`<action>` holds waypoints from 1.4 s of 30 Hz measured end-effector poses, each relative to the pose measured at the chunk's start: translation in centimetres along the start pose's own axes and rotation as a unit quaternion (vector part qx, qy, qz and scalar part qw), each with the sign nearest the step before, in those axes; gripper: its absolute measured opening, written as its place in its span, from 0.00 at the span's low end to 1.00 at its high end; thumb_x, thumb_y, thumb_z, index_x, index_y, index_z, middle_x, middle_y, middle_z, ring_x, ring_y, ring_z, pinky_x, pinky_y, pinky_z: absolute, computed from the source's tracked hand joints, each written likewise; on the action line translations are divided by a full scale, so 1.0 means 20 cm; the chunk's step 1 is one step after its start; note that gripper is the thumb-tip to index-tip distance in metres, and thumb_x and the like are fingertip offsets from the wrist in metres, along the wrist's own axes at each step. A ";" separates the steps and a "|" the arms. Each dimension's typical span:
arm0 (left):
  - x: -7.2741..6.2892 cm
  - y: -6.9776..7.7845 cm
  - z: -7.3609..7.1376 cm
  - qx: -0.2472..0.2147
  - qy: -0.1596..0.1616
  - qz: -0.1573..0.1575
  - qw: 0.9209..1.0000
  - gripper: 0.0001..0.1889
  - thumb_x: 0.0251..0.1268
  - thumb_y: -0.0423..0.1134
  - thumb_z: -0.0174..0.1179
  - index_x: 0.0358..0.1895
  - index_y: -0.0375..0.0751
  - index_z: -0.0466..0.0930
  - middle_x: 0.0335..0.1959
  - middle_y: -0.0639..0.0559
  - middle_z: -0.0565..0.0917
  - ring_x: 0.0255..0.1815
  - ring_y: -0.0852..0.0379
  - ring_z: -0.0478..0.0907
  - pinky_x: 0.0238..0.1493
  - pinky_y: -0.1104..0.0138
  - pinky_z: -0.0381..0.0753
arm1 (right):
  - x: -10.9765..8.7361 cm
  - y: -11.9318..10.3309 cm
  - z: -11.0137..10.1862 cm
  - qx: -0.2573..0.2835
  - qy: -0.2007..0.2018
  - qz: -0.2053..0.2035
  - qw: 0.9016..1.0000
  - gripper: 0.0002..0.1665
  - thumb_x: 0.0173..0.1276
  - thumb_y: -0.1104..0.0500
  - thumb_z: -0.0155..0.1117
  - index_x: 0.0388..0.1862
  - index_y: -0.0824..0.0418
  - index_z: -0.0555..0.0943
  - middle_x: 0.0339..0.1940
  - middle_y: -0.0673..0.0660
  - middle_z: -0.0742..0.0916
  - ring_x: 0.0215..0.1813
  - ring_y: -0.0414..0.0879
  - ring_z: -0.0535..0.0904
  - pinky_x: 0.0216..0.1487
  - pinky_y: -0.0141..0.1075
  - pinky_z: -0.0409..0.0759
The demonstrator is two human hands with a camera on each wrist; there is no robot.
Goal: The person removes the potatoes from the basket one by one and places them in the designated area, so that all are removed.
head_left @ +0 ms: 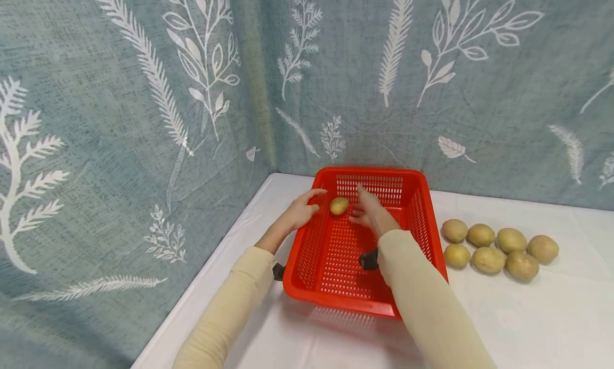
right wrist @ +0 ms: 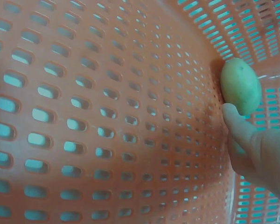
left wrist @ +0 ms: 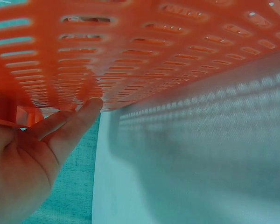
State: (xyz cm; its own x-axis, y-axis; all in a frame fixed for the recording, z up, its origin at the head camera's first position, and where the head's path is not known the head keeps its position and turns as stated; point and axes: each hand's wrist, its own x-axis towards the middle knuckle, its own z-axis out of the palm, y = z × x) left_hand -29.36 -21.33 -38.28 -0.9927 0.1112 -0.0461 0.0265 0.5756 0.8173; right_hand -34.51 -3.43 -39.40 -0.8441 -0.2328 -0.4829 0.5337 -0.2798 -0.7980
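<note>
A red plastic basket [head_left: 357, 305] with slotted walls stands on the white table. My left hand [head_left: 301, 211] holds its left rim; in the left wrist view the fingers [left wrist: 79, 123] lie along the outer wall, under the rim. One yellow-brown potato [head_left: 339, 205] rests inside, near the far left corner. My right hand [head_left: 368, 211] is inside the basket, just right of that potato, fingers apart and grasping nothing. In the right wrist view the fingertip reaches the potato's lower edge [right wrist: 241, 86]; whether it touches, I cannot tell. The right forearm hides part of the basket's right side.
Several potatoes [head_left: 488, 260] lie in two rows on the white tablecloth [head_left: 537, 326], right of the basket. A blue-green curtain [head_left: 360, 118] with white leaf prints hangs behind the table and along its left side.
</note>
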 end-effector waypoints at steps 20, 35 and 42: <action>0.02 0.01 0.02 0.006 -0.004 0.000 1.000 0.25 0.68 0.28 0.44 0.68 0.44 0.66 0.58 0.42 0.70 0.36 0.51 0.67 0.43 0.62 0.67 | 0.09 0.03 0.01 -0.033 -0.028 0.002 0.999 0.42 0.74 0.43 0.47 0.78 0.59 0.47 0.75 0.69 0.53 0.73 0.62 0.50 0.61 0.56 0.66; 0.01 0.00 0.01 0.005 0.006 -0.002 1.000 0.25 0.68 0.28 0.44 0.68 0.44 0.67 0.61 0.43 0.69 0.39 0.50 0.68 0.45 0.61 0.67 | 0.07 0.04 0.07 -0.140 0.010 -0.019 0.990 0.27 0.74 0.59 0.51 0.67 0.70 0.65 0.64 0.64 0.69 0.62 0.56 0.67 0.60 0.48 0.69; 0.01 0.00 0.01 0.002 0.004 -0.002 1.000 0.25 0.68 0.28 0.44 0.69 0.44 0.66 0.62 0.44 0.68 0.40 0.50 0.68 0.44 0.61 0.67 | 0.07 0.06 0.08 -0.187 0.004 -0.034 0.982 0.25 0.71 0.63 0.55 0.64 0.73 0.67 0.61 0.65 0.71 0.58 0.56 0.70 0.58 0.46 0.72</action>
State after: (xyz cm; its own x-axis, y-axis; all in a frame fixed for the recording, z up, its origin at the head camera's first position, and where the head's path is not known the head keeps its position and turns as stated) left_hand -29.53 -21.26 -38.42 -0.9936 0.1031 -0.0452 0.0230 0.5789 0.8151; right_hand -35.01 -5.53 -40.42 -0.8781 -0.2175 -0.4261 0.4220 0.0675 -0.9041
